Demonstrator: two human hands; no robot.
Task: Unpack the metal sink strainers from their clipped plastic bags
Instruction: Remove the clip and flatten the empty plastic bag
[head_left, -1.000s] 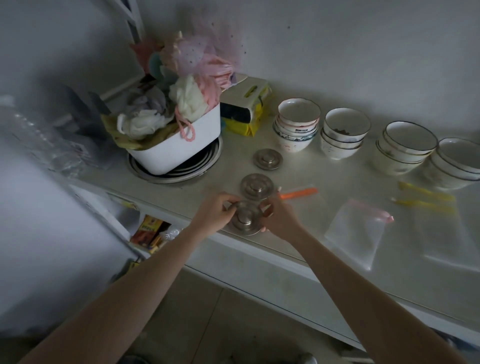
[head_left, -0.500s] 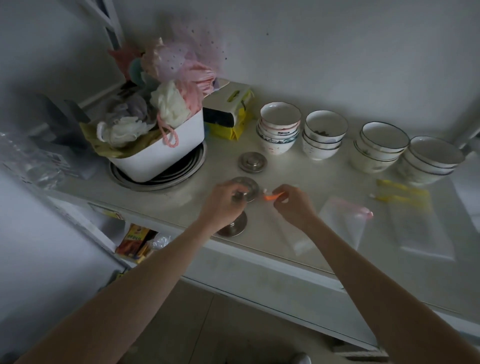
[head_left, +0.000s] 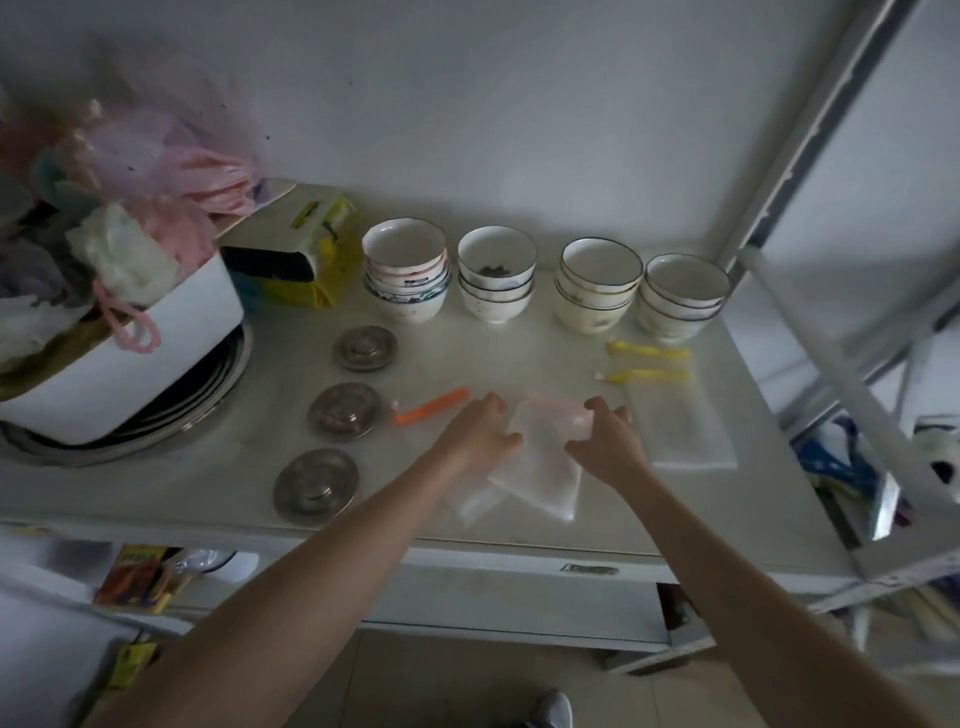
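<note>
Three round metal sink strainers lie unbagged in a diagonal row on the white counter: far (head_left: 365, 348), middle (head_left: 344, 411), near (head_left: 316, 485). An orange clip (head_left: 431, 406) lies loose beside the middle one. A translucent plastic bag (head_left: 540, 470) lies at the counter's centre, with a pink clip (head_left: 574, 415) on its top edge. No strainer shape shows through it. My left hand (head_left: 480, 434) grips the bag's left edge. My right hand (head_left: 605, 441) has its fingers closed at the pink clip. A second flat bag (head_left: 470, 501) pokes out beneath.
Several stacks of bowls (head_left: 496, 275) line the back of the counter. Two yellow clips (head_left: 649, 364) and an empty bag (head_left: 683, 428) lie at the right. A white tub of cloths (head_left: 156, 332) sits on a burner at the left, and a metal rack (head_left: 831, 312) stands at the right.
Both hands left the nearest strainer and moved right to the pink-clipped bag. The orange clip that my right hand held now lies on the counter. The view has swung right.
</note>
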